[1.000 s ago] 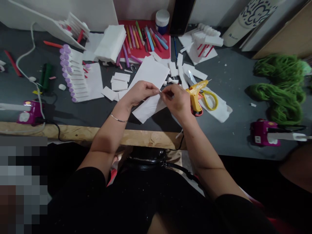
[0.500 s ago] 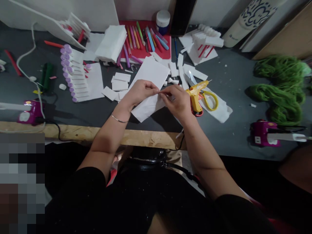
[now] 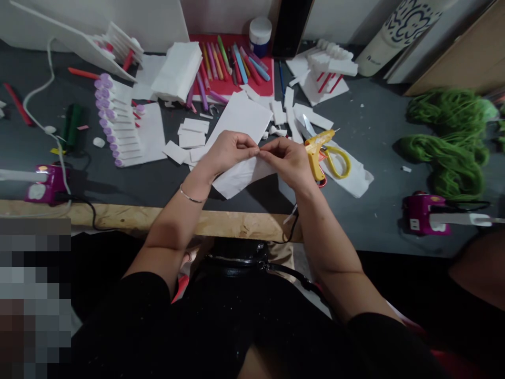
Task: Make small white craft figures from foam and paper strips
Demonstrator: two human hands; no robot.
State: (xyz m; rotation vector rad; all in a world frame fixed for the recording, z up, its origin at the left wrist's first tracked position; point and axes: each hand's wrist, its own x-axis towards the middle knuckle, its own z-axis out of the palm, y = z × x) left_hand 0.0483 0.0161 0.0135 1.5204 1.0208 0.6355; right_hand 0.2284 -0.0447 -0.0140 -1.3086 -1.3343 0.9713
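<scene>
My left hand and my right hand meet fingertip to fingertip above the table, both closed in a pinch. Whatever is between the fingertips is too small or hidden to name. Under and in front of them lies a crumpled white sheet. Behind my hands is a flat white board. Just right of my right hand sit a yellow glue gun and yellow-handled scissors, on a white strip. Small white rectangles lie left of the board.
Coloured markers rest on a red sheet at the back. A white model stands back right, near green yarn. Purple power blocks sit at both sides. A person's arm shows at the lower right.
My fingertips have drawn together, and my right hand has shifted slightly down. The whole view has moved a little, so the table's objects appear slightly further left.
</scene>
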